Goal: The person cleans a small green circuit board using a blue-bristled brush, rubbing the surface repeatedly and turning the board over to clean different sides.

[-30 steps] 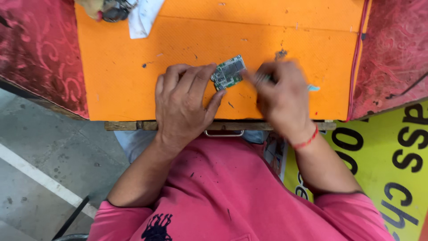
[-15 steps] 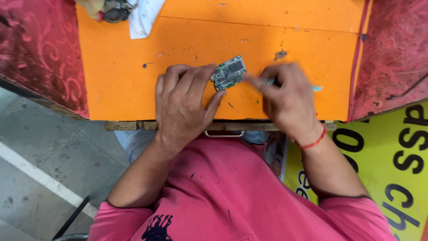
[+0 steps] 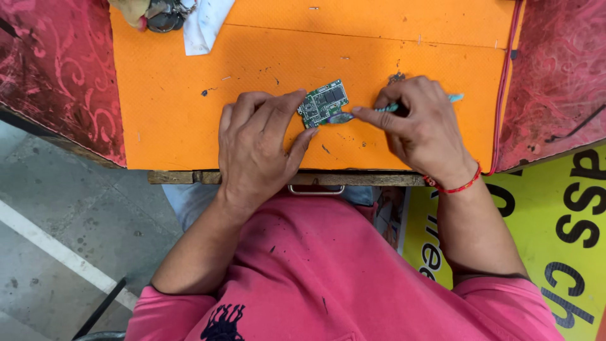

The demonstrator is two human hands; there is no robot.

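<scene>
My left hand (image 3: pixel 255 148) lies flat on the orange tabletop (image 3: pixel 170 95), fingers spread, fingertips pinning the left edge of the small green circuit board (image 3: pixel 324 103). My right hand (image 3: pixel 424 126) pinches a slim teal tool (image 3: pixel 386 108); my fingers hide most of it, and its tip meets the board's lower right corner.

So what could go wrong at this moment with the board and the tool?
The left hand pins the small green circuit board only at one edge, so it could slide on the orange mat. The thin tool in the right hand meets the board's edge and might slip, scratching components or a fingertip.
</scene>
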